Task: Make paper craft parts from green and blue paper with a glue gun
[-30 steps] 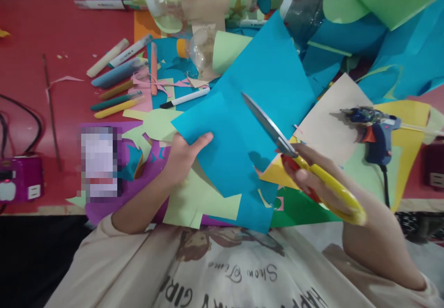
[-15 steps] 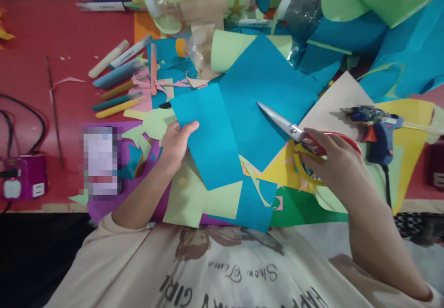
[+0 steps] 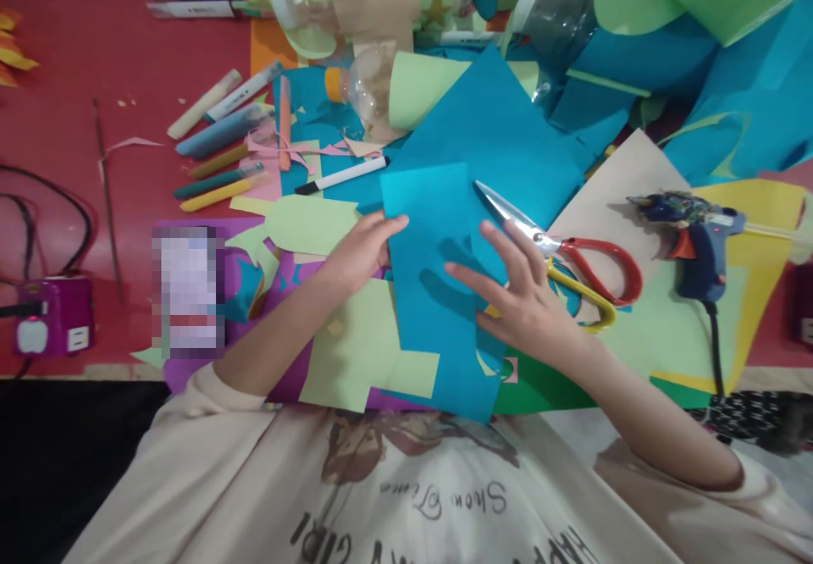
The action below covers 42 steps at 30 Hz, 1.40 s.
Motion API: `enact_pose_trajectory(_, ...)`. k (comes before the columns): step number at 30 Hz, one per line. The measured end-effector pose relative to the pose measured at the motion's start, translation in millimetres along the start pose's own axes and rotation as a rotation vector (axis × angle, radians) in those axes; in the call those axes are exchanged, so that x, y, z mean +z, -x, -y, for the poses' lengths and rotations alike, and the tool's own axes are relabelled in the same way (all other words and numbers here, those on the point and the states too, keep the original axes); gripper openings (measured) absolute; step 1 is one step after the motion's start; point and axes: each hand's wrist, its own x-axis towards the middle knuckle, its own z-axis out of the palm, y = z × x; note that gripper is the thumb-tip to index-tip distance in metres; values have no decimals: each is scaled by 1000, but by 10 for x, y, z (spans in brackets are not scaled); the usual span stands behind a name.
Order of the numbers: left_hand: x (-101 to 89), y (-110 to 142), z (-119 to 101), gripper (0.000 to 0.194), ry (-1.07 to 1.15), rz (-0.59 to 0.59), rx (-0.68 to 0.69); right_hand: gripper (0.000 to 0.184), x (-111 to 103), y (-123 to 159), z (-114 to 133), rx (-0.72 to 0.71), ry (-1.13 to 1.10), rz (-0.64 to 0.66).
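Observation:
A blue paper rectangle (image 3: pixel 423 234) is pinched at its left edge by my left hand (image 3: pixel 362 255), thumb on top. My right hand (image 3: pixel 524 297) hovers at the paper's right side with fingers spread, casting a shadow on it and holding nothing. Just beyond those fingers lie scissors (image 3: pixel 539 242) with one red and one yellow handle loop, blades nearly closed. Their blades rest on a larger blue sheet (image 3: pixel 492 115). A white marker with a black tip (image 3: pixel 346 176) lies near the rectangle's upper left corner.
A glue gun (image 3: pixel 695 242) lies at the right, its cord running toward the front edge. Plastic bottles (image 3: pixel 368 90) and green paper are at the back. Several markers (image 3: pixel 222 132) lie on the left, near a phone (image 3: pixel 189 293). A purple power adapter (image 3: pixel 54 318) sits far left.
My right hand has let go of the scissors, which now lie on the papers, and moved left to the rectangle. My left hand has shifted the rectangle rightward and turned it upright, uncovering the white marker.

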Motion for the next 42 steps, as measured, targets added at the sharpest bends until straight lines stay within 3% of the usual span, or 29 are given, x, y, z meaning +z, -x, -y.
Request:
enact_pose_trajectory(3,-10,-104,-86,20,95,33,45,27,1,-115,-35,-91,-114,50)
enact_pose_trajectory(5,0,-143,-139,21,161,64,28,24,-27,-222,-60,-96,-181,83)
enact_pose_trajectory(9,13,-155,-173,32,197,204,5,11,-42,-448,-73,50,-396,70)
enact_pose_trajectory(11,7,-138,-167,43,152,248,16,17,-12,-536,-76,190,-510,-2)
enact_pose_trajectory(15,1,-88,-155,59,14,75,92,32,82,-614,-92,452,-645,-105)
enact_pose_trajectory(18,10,-60,-140,66,-50,-34,138,39,143,-611,-98,553,-708,-184)
enact_pose_trajectory(24,32,-23,-64,71,-63,107,204,44,222,-582,-101,632,-812,-224)
enact_pose_trajectory(28,74,29,-47,58,-93,76,266,43,263,-558,-103,643,-846,-222)
enact_pose_trajectory(33,111,84,-57,56,-84,95,189,47,269,-548,-125,671,-924,-282)
enact_pose_trajectory(37,72,129,-26,55,-82,131,135,44,250,-558,-161,674,-1076,-213)
enact_pose_trajectory(42,-24,175,-10,68,-202,28,123,40,233,-540,-159,657,-996,-117)
